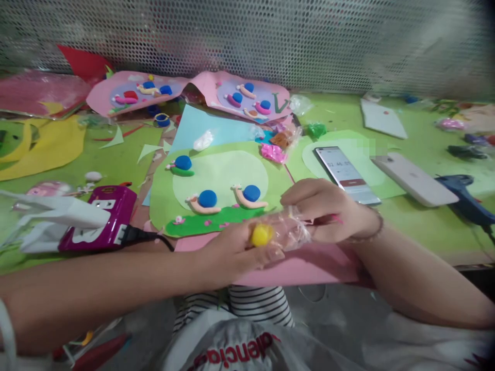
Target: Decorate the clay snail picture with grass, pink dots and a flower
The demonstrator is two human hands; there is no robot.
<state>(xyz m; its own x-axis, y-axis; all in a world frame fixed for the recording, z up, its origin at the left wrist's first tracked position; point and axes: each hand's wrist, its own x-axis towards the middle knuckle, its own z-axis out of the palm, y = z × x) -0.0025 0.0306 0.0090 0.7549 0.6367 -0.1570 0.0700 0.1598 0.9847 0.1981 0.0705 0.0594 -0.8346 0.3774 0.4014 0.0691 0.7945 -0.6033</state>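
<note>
My left hand [228, 255] is closed around a clear plastic bag [291, 225] with a lump of yellow modelling clay [262, 235] in it. The bag's other end is pinched in the fingers of my right hand [328, 208]. Just beyond my hands lies a green foam sheet [159, 206] bearing clay snails. Two peach snails with blue shells, a right snail [252, 194] and a middle snail [208, 199], sit above a dark green strip [235, 214]. A green-bodied snail [182, 165] is at the upper left. Under my hands lies a pink sheet [301, 268].
Bagged pink clay [273, 153] and bagged green clay [317, 129] lie behind the sheet. To the right are a lit phone [344, 172], a white phone [417, 178] and a glue gun [462, 193]. A purple power strip [116, 206] with plugs stands left, near my forearm.
</note>
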